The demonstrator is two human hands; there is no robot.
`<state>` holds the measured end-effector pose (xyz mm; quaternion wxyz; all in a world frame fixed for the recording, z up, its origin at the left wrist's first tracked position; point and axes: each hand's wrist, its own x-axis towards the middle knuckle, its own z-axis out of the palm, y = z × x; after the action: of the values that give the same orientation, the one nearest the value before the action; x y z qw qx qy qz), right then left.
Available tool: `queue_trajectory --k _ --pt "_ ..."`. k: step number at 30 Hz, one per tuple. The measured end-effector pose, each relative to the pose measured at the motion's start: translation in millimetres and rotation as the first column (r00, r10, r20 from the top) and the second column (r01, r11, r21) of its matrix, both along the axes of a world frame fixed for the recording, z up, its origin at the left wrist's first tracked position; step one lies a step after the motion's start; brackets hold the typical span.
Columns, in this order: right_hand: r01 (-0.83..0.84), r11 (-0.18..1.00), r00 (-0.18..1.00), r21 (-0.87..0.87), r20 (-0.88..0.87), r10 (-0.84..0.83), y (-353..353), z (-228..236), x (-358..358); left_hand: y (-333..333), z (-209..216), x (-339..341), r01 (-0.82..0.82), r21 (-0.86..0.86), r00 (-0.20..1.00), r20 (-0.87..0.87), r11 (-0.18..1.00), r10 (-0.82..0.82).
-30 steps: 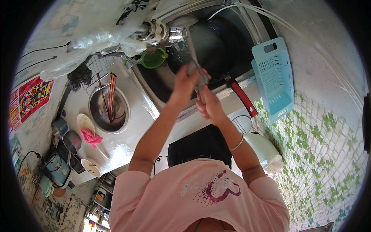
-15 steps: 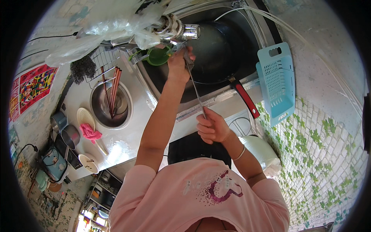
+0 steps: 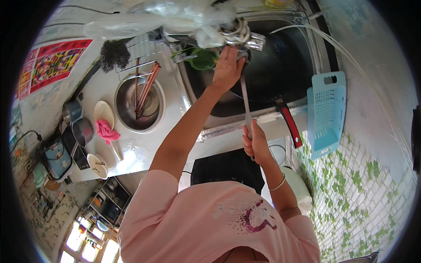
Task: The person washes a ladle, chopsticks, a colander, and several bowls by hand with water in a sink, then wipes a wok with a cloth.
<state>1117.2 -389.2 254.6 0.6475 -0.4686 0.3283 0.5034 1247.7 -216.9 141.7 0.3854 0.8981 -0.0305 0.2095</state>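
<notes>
My right hand (image 3: 256, 140) is closed round the grip of a long-handled metal utensil (image 3: 246, 96), whose shaft points up and away into the sink (image 3: 206, 122). At its far end my left hand (image 3: 229, 69) presses over the head, fingers stretched along it and thumb to the right. The head is mostly hidden, so its kind does not show; a bit of grey, textured material is visible by the fingertips. Just above is the chrome faucet (image 3: 252, 41). A black frying pan (image 3: 280, 61) with a red and black handle (image 3: 289, 122) lies in the sink, beside a green bowl (image 3: 204, 59).
Left on the counter, a steel bowl (image 3: 161, 111) holds several chopsticks (image 3: 147, 90). Nearby are a strainer (image 3: 104, 113) with a pink cloth (image 3: 105, 130), metal cups (image 3: 82, 131) and a white cup (image 3: 97, 165). A blue plastic basket (image 3: 326, 116) stands right of the sink. Plastic bags (image 3: 175, 22) hang near the faucet.
The view has shifted, so the scene sits farther right. My left hand's fingers have straightened over the utensil's head, and the shaft now stands more upright. My right hand keeps its grip.
</notes>
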Motion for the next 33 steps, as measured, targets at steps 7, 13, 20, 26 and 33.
queue_trajectory --k 7,13,20,26,33 --pt "-0.024 0.997 0.998 0.068 -0.056 0.028 -10 9 4 15 2 9 -0.056 0.541 0.995 -0.038 0.839 0.091" --pt "-0.068 0.998 0.997 0.016 0.03 0.068 -25 6 -1 9 -9 8 -0.149 0.159 0.912 -0.359 0.976 0.198" --pt "-0.049 0.998 0.998 0.042 -0.045 0.051 -21 -2 9 -48 13 -16 -0.593 -0.773 0.793 -0.514 -0.225 -0.325" --pt "-0.055 0.987 0.988 -0.154 0.135 0.076 -35 -6 1 -40 6 -29 -0.62 -0.782 0.655 -0.562 0.065 -0.506" --pt "0.031 0.934 0.981 -0.356 0.188 0.039 -81 5 22 -30 -45 -73 -0.828 -0.399 0.376 -0.916 0.394 -0.139"
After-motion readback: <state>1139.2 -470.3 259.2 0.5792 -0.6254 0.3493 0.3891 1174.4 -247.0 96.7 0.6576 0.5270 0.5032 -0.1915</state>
